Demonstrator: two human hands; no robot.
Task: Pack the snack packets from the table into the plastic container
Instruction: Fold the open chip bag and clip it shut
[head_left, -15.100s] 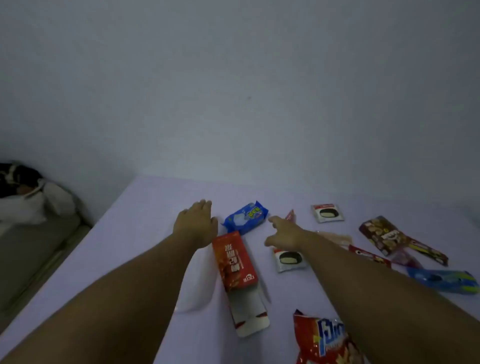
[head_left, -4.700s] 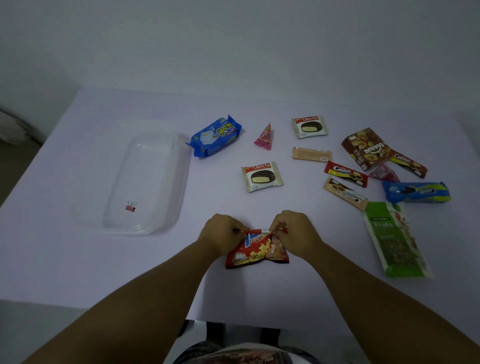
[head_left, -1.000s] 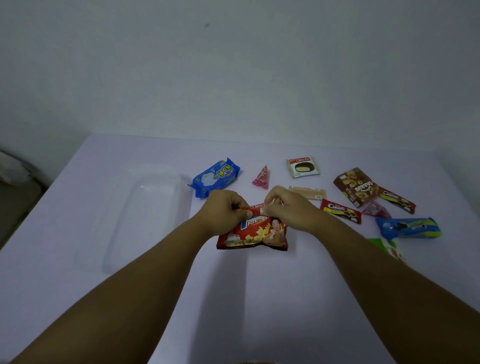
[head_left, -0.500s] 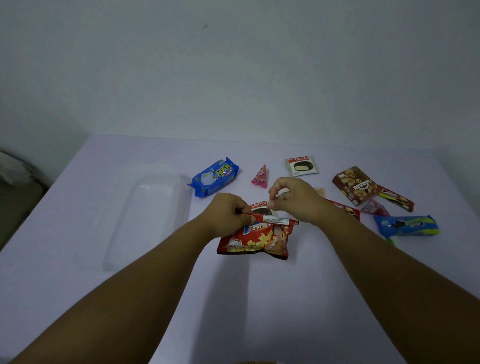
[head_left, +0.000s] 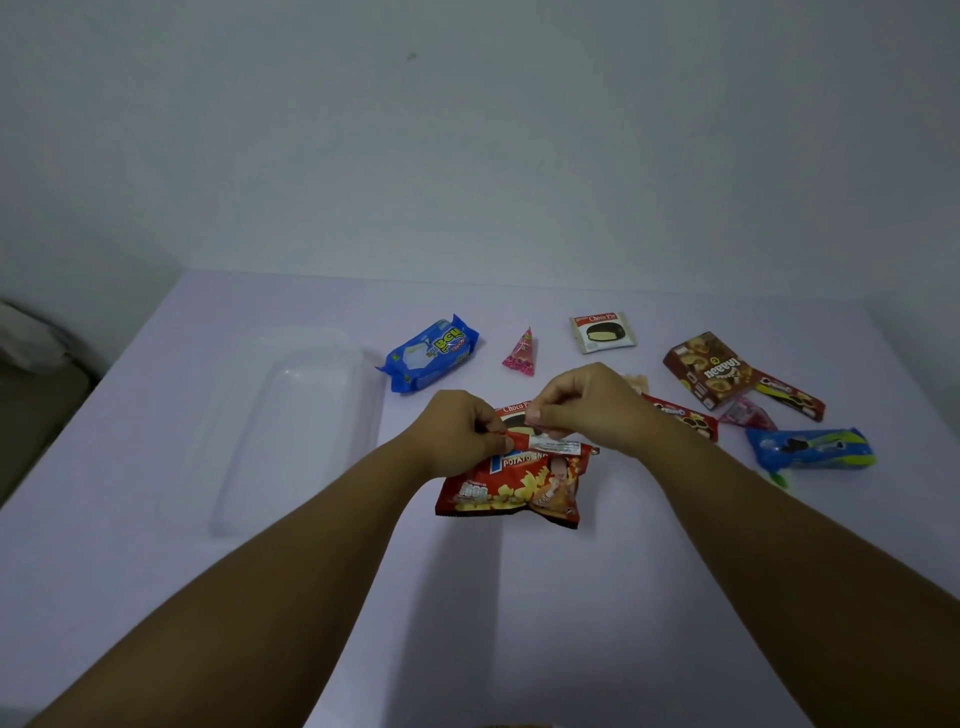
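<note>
A red potato snack bag (head_left: 519, 493) hangs above the middle of the table, its top rolled into a fold. My left hand (head_left: 457, 436) pinches the left end of that fold. My right hand (head_left: 587, 405) hovers just over the fold's right part. Its thumb and forefinger are pressed together on what seems to be a small clip, mostly hidden by the fingers. The clear plastic container (head_left: 291, 364) lies to the left with nothing visible inside it.
Loose on the table beyond my hands are a blue packet (head_left: 428, 353), a pink triangular sweet (head_left: 521, 353) and a Choco Pie (head_left: 602, 332). A brown box (head_left: 709, 369), a red Oreo pack (head_left: 680, 415) and a blue Oreo pack (head_left: 810, 449) lie further right. A wall rises behind the table.
My right hand let go of the bag's top, rose a little and now hangs just over the fold. My left hand has kept its hold. The clip seen earlier in the container is gone.
</note>
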